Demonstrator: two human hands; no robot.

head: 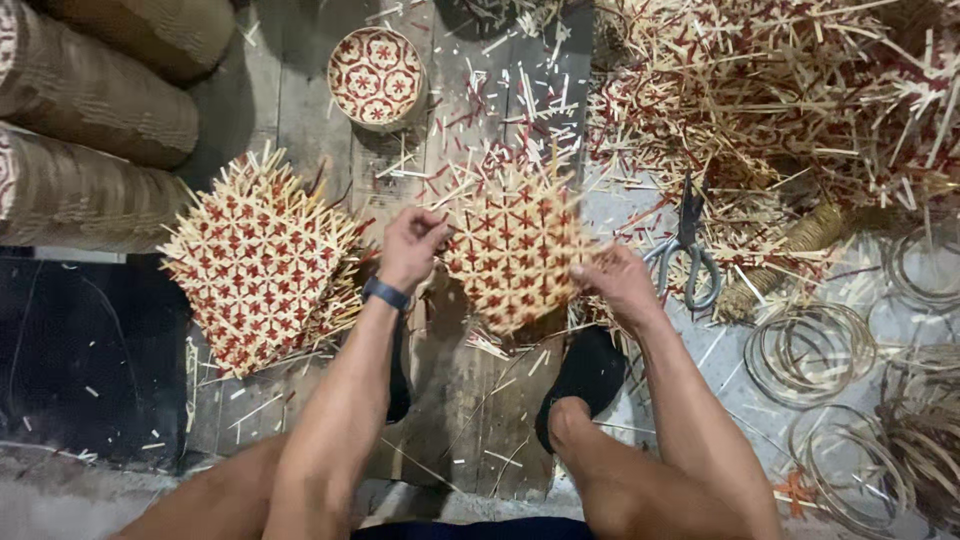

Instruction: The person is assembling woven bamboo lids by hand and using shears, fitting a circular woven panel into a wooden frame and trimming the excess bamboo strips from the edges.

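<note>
A woven panel [512, 245] was held above the floor boards [470, 400], between the left hand [408, 250] and the right hand [618, 283]. A stack of panels [262, 265] was laid to its left. A small round basket [377, 77] was set behind it. Rolled mats [90, 110] were piled at far left. Scissors [688, 250] were placed just right of the right hand, with strips [780, 90] heaped behind them and hoops [810, 350] spread at near right.
</note>
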